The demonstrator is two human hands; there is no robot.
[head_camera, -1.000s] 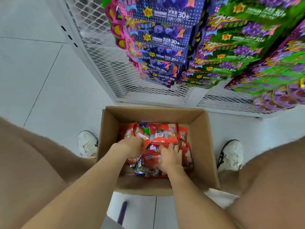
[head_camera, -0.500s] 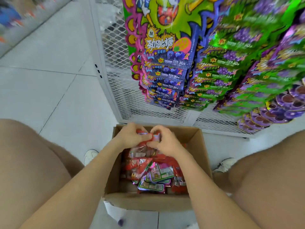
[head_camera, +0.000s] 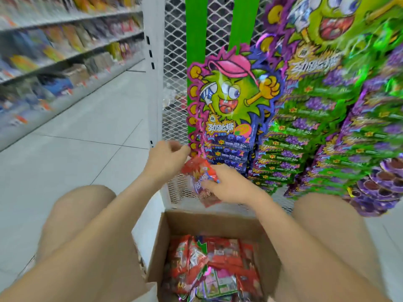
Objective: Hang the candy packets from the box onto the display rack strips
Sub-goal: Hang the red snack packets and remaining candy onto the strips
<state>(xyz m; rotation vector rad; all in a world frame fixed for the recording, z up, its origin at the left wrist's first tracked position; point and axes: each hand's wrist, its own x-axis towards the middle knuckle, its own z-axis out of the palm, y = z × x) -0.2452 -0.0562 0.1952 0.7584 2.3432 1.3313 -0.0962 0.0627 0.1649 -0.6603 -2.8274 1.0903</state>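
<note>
Pinching the top edge of a red candy packet (head_camera: pixel 201 178) with the left hand (head_camera: pixel 168 163), thumb and fingertips closed on the foil; clasping its lower half with the right hand (head_camera: pixel 230 186), fingers curled over the front. Possibly more than one packet in that grasp, too blurred to count. Held in the air above the open cardboard box (head_camera: pixel 162 247), just beside the bottom of the blue-packet display strip (head_camera: pixel 229 147) on the white wire-mesh rack (head_camera: pixel 174 62). More red packets (head_camera: pixel 218 262) heaped loose in the box below. To the right, strips crowded with green grape packets (head_camera: pixel 305 149); higher up, bare green strip backing (head_camera: pixel 196 29), seemingly with room for stock. Blurred store shelves (head_camera: pixel 65 51) off to the left. Likely light and limp to handle: thin crinkly foil, slick on the face, prone to fold or swing if taken low. Best taken at the stiffer sealed top, close to wherever the hang hole sits, though none can be made out here. Hanging not yet done.
</note>
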